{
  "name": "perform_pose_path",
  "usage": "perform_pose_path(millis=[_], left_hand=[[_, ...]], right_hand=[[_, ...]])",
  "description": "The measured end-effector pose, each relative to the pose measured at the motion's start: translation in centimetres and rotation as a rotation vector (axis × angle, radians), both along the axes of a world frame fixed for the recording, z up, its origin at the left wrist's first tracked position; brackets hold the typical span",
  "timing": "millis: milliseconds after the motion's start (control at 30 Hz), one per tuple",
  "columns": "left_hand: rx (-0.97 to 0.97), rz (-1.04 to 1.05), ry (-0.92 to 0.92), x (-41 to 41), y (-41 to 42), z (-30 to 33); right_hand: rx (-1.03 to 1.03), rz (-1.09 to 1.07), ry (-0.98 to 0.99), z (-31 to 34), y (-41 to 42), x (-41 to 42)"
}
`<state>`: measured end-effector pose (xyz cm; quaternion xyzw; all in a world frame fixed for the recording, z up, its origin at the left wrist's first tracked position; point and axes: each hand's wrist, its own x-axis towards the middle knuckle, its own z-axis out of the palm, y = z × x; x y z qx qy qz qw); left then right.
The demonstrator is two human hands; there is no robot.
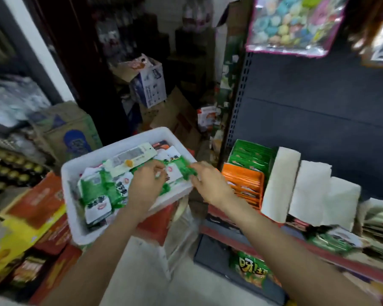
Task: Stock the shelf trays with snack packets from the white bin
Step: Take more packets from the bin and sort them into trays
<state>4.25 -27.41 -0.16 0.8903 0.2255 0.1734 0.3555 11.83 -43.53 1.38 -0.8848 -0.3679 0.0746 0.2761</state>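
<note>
Your left hand (146, 184) and right hand (208, 184) both pinched one green packet (181, 170) over white bin (120, 144), right rim. Long axis ran left-right. Orange tray (243, 182) lay just right; right hand nearer.

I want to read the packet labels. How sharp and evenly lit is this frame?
Head view: motion blur smears both hands and the green packets in the white bin, so print is illegible; wide-angle distortion bends the edges; the background left is dark, the bin brightly lit.
</note>
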Motion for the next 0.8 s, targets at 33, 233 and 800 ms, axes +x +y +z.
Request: perform_pose_path(millis=[33, 233, 800], left_hand=[[0.042, 0.002, 0.07, -0.3, 2.4, -0.5], [0.268, -0.345, 0.408, -0.5, 11.3, -2.2], [0.859, -0.64, 0.411, 3.1, 9.9, -3.6]], right_hand=[[-0.038, 0.005, 0.028, -0.2, 2.2, -0.2], [-0.36, -0.121, 0.184, -3.5, 11.5, 1.0], [-0.163, -0.506, 0.256, -3.4, 12.7, 1.5]])
